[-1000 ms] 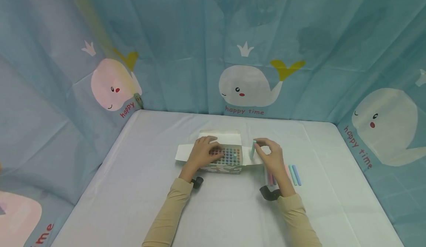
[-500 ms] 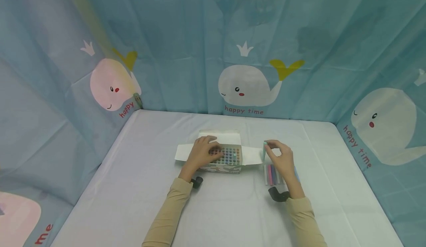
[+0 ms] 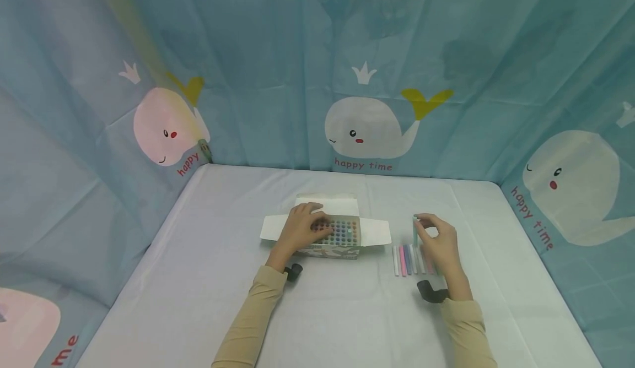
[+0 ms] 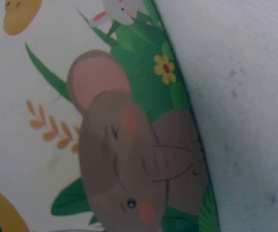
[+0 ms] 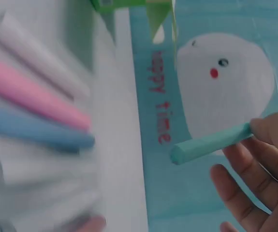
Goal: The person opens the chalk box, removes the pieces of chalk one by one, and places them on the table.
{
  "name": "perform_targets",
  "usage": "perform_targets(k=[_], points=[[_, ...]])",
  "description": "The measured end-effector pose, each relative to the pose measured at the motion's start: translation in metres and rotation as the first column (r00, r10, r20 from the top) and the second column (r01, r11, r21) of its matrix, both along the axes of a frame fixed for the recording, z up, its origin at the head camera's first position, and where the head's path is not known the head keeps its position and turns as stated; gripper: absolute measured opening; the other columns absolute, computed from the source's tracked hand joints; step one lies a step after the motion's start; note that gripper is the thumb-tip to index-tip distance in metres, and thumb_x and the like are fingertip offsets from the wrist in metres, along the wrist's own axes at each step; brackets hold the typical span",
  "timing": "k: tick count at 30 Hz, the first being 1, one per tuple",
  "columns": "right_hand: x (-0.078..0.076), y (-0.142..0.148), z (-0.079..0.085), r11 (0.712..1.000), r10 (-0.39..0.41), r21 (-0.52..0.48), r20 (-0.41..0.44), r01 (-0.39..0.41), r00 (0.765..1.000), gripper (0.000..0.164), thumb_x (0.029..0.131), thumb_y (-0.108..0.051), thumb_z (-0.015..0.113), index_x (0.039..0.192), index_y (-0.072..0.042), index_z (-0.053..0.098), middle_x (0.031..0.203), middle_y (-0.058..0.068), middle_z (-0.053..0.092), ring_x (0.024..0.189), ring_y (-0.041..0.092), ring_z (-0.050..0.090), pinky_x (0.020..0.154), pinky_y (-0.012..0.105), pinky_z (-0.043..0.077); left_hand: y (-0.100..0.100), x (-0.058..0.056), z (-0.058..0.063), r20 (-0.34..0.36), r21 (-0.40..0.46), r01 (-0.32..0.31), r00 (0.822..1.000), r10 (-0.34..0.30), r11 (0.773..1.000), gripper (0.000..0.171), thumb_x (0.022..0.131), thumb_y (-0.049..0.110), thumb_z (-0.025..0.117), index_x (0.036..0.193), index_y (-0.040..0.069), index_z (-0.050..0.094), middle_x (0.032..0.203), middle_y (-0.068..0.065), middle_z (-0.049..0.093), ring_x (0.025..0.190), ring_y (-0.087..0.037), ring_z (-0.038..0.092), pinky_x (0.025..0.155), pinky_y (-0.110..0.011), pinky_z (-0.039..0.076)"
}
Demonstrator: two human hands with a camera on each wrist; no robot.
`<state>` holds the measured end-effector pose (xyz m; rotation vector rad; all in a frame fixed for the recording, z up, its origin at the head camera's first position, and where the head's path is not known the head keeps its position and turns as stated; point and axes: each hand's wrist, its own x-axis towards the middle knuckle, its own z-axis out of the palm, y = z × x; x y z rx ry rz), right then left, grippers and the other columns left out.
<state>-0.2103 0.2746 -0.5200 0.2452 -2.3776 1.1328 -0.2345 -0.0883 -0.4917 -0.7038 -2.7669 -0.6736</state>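
My left hand (image 3: 299,228) rests over the left part of an open cardboard box (image 3: 331,252), its fingers relaxed above rows of coloured chalk tips (image 3: 344,231). An elephant print on the box side (image 4: 124,145) fills much of the left wrist view; that hand does not show there. Between thumb and fingertips, my right hand (image 3: 443,247) pinches one end of a mint-green chalk stick (image 5: 211,144). In the head view it stands nearly upright, over a row of chalks lying side by side on the table, among them a pink chalk (image 3: 403,260) and a blue chalk (image 5: 39,128). My right hand hides part of that row.
The box's right flap (image 3: 375,232) reaches out toward the chalk row, and its back flap (image 3: 327,203) stands raised. A white cloth covers the table (image 3: 347,313). A blue whale-print curtain (image 3: 278,114) hangs behind and at both sides.
My right hand has moved right with the green chalk, from beside the box's right flap to over the chalk row. My left hand has stayed on the box.
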Motion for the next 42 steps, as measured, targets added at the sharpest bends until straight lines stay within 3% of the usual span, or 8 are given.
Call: perform_targets(k=[3, 6, 7, 13, 21, 29, 37, 42], points=[[-0.009, 0.020, -0.024, 0.993, -0.086, 0.083, 0.033, 0.083, 0.996, 0.020, 0.083, -0.040, 0.055, 0.102, -0.035, 0.060, 0.085, -0.012, 0.062, 0.079, 0.007, 0.055, 0.060, 0.024, 0.045, 0.000, 0.000, -0.001, -0.006, -0.002, -0.003, 1.000, 0.003, 1.000, 0.028, 0.076, 0.055, 0.056, 0.093, 0.033, 0.063, 0.123, 0.001, 0.047, 0.116, -0.020, 0.039, 0.104, -0.040, 0.025], [-0.007, 0.031, -0.028, 0.990, -0.104, 0.105, 0.084, 0.095, 0.991, 0.022, 0.083, -0.042, 0.054, 0.103, -0.034, 0.059, 0.086, -0.009, 0.062, 0.077, 0.009, 0.053, 0.056, 0.024, 0.043, 0.001, 0.000, -0.001, -0.003, -0.011, -0.007, 1.000, 0.007, 1.000, 0.030, 0.076, 0.056, 0.055, 0.093, 0.033, 0.063, 0.123, 0.002, 0.046, 0.116, -0.020, 0.039, 0.104, -0.040, 0.025], [-0.011, 0.037, -0.037, 0.978, -0.158, 0.151, 0.091, 0.144, 0.983, 0.022, 0.082, -0.045, 0.054, 0.102, -0.038, 0.058, 0.086, -0.012, 0.061, 0.075, 0.007, 0.052, 0.054, 0.023, 0.041, 0.001, 0.000, -0.001, 0.000, -0.011, -0.007, 1.000, 0.007, 1.000, 0.030, 0.076, 0.056, 0.054, 0.093, 0.033, 0.063, 0.124, 0.002, 0.046, 0.116, -0.020, 0.039, 0.104, -0.039, 0.025], [-0.009, 0.057, -0.044, 0.971, -0.191, 0.180, 0.172, 0.159, 0.967, 0.025, 0.082, -0.052, 0.049, 0.103, -0.039, 0.056, 0.085, -0.012, 0.058, 0.077, 0.008, 0.052, 0.062, 0.030, 0.043, 0.001, 0.001, 0.001, 0.002, 0.000, -0.006, 1.000, 0.006, 1.000, 0.028, 0.076, 0.054, 0.056, 0.093, 0.033, 0.063, 0.123, 0.001, 0.046, 0.116, -0.020, 0.038, 0.104, -0.040, 0.024], [-0.002, 0.075, -0.044, 0.949, -0.244, 0.261, 0.256, 0.176, 0.935, 0.036, 0.082, -0.057, 0.043, 0.101, -0.029, 0.057, 0.087, -0.006, 0.058, 0.081, 0.017, 0.053, 0.067, 0.038, 0.044, 0.001, 0.002, 0.003, 0.007, 0.007, -0.002, 1.000, 0.002, 1.000, 0.028, 0.077, 0.053, 0.057, 0.093, 0.032, 0.063, 0.124, 0.000, 0.046, 0.116, -0.021, 0.038, 0.104, -0.039, 0.024], [0.006, 0.081, -0.035, 0.925, -0.286, 0.341, 0.331, 0.169, 0.899, 0.046, 0.084, -0.057, 0.040, 0.103, -0.020, 0.058, 0.093, 0.006, 0.061, 0.085, 0.025, 0.054, 0.068, 0.045, 0.045, 0.001, 0.003, 0.004, 0.022, -0.001, -0.005, 1.000, 0.005, 1.000, 0.027, 0.077, 0.052, 0.057, 0.094, 0.032, 0.063, 0.125, 0.000, 0.045, 0.118, -0.021, 0.036, 0.105, -0.040, 0.022], [0.029, 0.061, 0.011, 0.951, -0.227, 0.301, 0.512, 0.075, 0.828, 0.040, 0.087, -0.041, 0.047, 0.106, -0.008, 0.057, 0.098, 0.018, 0.058, 0.088, 0.032, 0.054, 0.065, 0.044, 0.046, 0.001, 0.002, 0.003, 0.018, 0.004, -0.007, 1.000, 0.006, 1.000, 0.027, 0.077, 0.053, 0.057, 0.093, 0.032, 0.063, 0.125, 0.000, 0.045, 0.117, -0.020, 0.037, 0.105, -0.039, 0.022], [0.033, 0.056, 0.020, 0.944, -0.228, 0.324, 0.521, 0.056, 0.822, 0.036, 0.088, -0.034, 0.049, 0.108, -0.006, 0.058, 0.100, 0.021, 0.058, 0.090, 0.035, 0.054, 0.067, 0.046, 0.047, 0.001, 0.001, 0.001, 0.008, -0.005, -0.004, 1.000, 0.004, 1.000, 0.028, 0.077, 0.053, 0.056, 0.094, 0.032, 0.063, 0.125, 0.000, 0.045, 0.117, -0.021, 0.037, 0.105, -0.040, 0.022]])
